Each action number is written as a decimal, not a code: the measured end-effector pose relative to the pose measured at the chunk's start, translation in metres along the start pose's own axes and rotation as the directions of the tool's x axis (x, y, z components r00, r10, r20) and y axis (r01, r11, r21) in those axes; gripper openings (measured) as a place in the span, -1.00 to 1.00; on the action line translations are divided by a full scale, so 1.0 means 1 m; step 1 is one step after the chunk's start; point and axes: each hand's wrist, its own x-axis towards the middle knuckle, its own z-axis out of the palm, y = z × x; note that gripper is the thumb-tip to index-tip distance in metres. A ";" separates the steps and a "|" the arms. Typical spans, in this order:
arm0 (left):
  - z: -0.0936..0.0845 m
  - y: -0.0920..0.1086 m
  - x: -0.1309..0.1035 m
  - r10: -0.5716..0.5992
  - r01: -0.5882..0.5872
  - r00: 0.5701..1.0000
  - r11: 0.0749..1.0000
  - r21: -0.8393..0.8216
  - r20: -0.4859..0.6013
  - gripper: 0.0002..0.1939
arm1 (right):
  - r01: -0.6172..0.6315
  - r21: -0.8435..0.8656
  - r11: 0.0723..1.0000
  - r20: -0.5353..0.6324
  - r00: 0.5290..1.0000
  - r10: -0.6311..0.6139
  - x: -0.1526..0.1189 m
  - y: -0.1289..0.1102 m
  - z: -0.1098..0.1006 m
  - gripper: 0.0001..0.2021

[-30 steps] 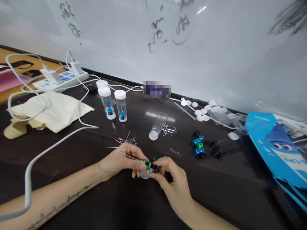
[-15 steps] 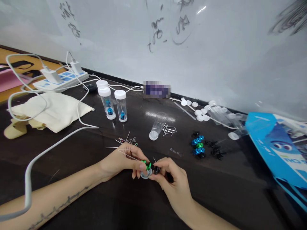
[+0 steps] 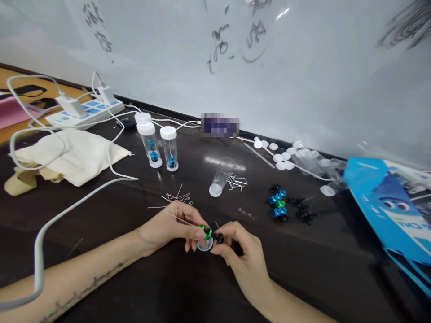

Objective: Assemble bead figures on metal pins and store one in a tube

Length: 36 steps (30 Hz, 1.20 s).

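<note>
Near the table's front, my left hand (image 3: 183,224) pinches a small shiny green part (image 3: 208,234) with a black bit on it. A thin bent wire (image 3: 180,217) runs back over that hand from the same grip. Under the green part a round clear piece with a pale rim (image 3: 205,245) shows; my left fingers partly hide it. My right hand (image 3: 247,255) is closed, thumb and forefinger holding a small black part (image 3: 219,239) just right of the green one. A thin pin end (image 3: 217,224) sticks up by its fingertips.
Capped clear tubes (image 3: 171,150) with blue parts stand behind. Eye pins (image 3: 178,197), an open tube (image 3: 220,175), bent metal pins (image 3: 236,181), blue and green parts (image 3: 279,204) and black pieces (image 3: 305,213) lie about. A blue bag (image 3: 380,197) stands right; a white cable (image 3: 40,251) crosses left.
The black part has turned slightly in my right fingers and sits a touch further left. Both hands otherwise keep their places.
</note>
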 end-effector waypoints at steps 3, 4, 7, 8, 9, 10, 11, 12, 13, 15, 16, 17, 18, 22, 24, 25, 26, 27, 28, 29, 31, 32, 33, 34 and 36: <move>0.001 0.001 0.000 -0.020 0.020 1.000 1.000 -0.002 0.018 -0.88 | -0.025 0.027 0.999 0.052 0.998 0.024 0.000 -0.001 -0.001 -0.76; 0.001 0.001 0.000 -0.018 0.018 1.000 1.000 -0.003 0.016 -0.88 | -0.026 0.019 0.999 0.051 0.998 0.025 0.001 -0.001 -0.001 -0.77; 0.000 0.001 0.000 -0.003 0.003 1.000 1.000 0.000 -0.004 -0.87 | -0.017 -0.024 1.000 -0.009 1.000 0.016 0.001 0.002 0.001 -0.85; 0.000 0.001 0.000 -0.002 0.002 1.000 1.000 0.003 -0.009 -0.87 | -0.014 -0.032 0.999 -0.032 0.999 0.013 0.002 0.002 0.002 -0.85; 0.000 0.001 0.000 -0.002 0.002 1.000 1.000 0.006 -0.012 -0.86 | -0.015 -0.034 0.999 -0.044 0.999 0.014 0.002 0.002 0.002 -0.84; 0.000 0.001 0.000 -0.003 0.004 1.000 1.000 0.006 -0.012 -0.86 | -0.020 -0.031 0.999 -0.044 0.999 0.019 0.002 0.001 0.002 -0.84; 0.000 0.001 0.000 -0.004 0.004 1.000 1.000 0.004 -0.010 -0.86 | -0.027 -0.023 0.999 -0.030 0.999 0.026 0.002 0.001 0.001 -0.82; 0.001 0.001 0.000 -0.006 0.006 1.000 1.000 0.001 -0.006 -0.86 | -0.034 -0.013 0.999 -0.007 0.999 0.034 0.002 0.000 0.001 -0.80; 0.001 0.001 0.000 -0.011 0.011 1.000 1.000 -0.002 0.003 -0.86 | -0.038 0.000 0.999 0.019 0.999 0.038 0.002 -0.001 0.000 -0.78; 0.001 0.000 0.000 -0.021 0.021 1.000 1.000 -0.006 0.020 -0.86 | -0.039 0.014 0.999 0.052 0.998 0.039 0.002 -0.002 -0.001 -0.75; 0.001 0.000 0.000 -0.020 0.020 1.000 1.000 -0.006 0.021 -0.86 | -0.035 0.008 0.999 0.048 0.998 0.035 0.002 -0.002 -0.001 -0.76; 0.001 0.000 0.000 -0.015 0.015 1.000 1.000 -0.005 0.017 -0.86 | -0.028 -0.003 1.000 0.033 0.999 0.028 0.002 -0.001 -0.001 -0.80; 0.000 0.000 0.001 -0.007 0.007 1.000 1.000 -0.004 0.009 -0.86 | -0.018 -0.017 1.000 0.011 1.000 0.019 0.002 0.000 0.000 -0.85; -0.001 0.000 0.001 0.000 0.000 1.000 1.000 0.000 -0.007 -0.87 | 0.008 -0.026 1.000 -0.038 0.999 -0.009 0.001 0.002 0.001 -0.89; 0.000 0.000 0.000 -0.009 0.009 1.000 1.000 -0.004 0.007 -0.87 | 0.004 -0.006 1.000 -0.002 1.000 -0.004 0.001 0.001 0.000 -0.89; 0.000 0.000 0.000 -0.012 0.013 1.000 1.000 -0.005 0.013 -0.87 | 0.003 0.004 1.000 0.018 1.000 -0.003 0.001 0.001 0.000 -0.88; 0.000 0.000 0.000 -0.014 0.014 1.000 1.000 -0.007 0.016 -0.87 | 0.003 0.009 1.000 0.027 1.000 -0.003 0.001 0.000 0.000 -0.87; 0.000 0.000 0.000 -0.013 0.013 1.000 1.000 -0.007 0.016 -0.88 | 0.007 0.011 1.000 0.023 1.000 -0.007 0.002 0.000 0.000 -0.88; 0.000 0.000 0.000 -0.012 0.012 1.000 1.000 -0.006 0.014 -0.88 | 0.013 0.010 1.000 0.008 1.000 -0.014 0.002 0.001 0.000 -0.90; 0.000 0.001 0.001 -0.010 0.010 1.000 1.000 -0.005 0.010 -0.88 | 0.020 0.007 1.000 -0.008 1.000 -0.020 0.002 0.001 0.001 -0.91; 0.000 0.001 0.001 -0.009 0.009 1.000 1.000 -0.003 0.006 -0.88 | 0.028 0.006 1.000 -0.037 0.999 -0.027 0.002 0.002 0.002 -0.91; 0.000 0.001 0.001 -0.009 0.009 1.000 1.000 -0.005 0.008 -0.88 | 0.026 0.007 1.000 -0.042 0.999 -0.026 0.002 0.002 0.002 -0.91; 0.000 0.001 0.001 -0.009 0.009 1.000 1.000 -0.009 0.008 -0.88 | 0.019 0.007 1.000 -0.040 0.999 -0.019 0.001 0.002 0.002 -0.91; 0.000 0.001 0.001 -0.008 0.008 1.000 1.000 -0.014 0.010 -0.89 | 0.008 0.008 1.000 -0.031 0.999 -0.008 0.001 0.001 0.002 -0.91; 0.000 0.001 0.000 -0.008 0.009 1.000 1.000 -0.022 0.024 -0.89 | -0.017 0.019 1.000 0.008 1.000 0.017 0.001 -0.001 0.000 -0.87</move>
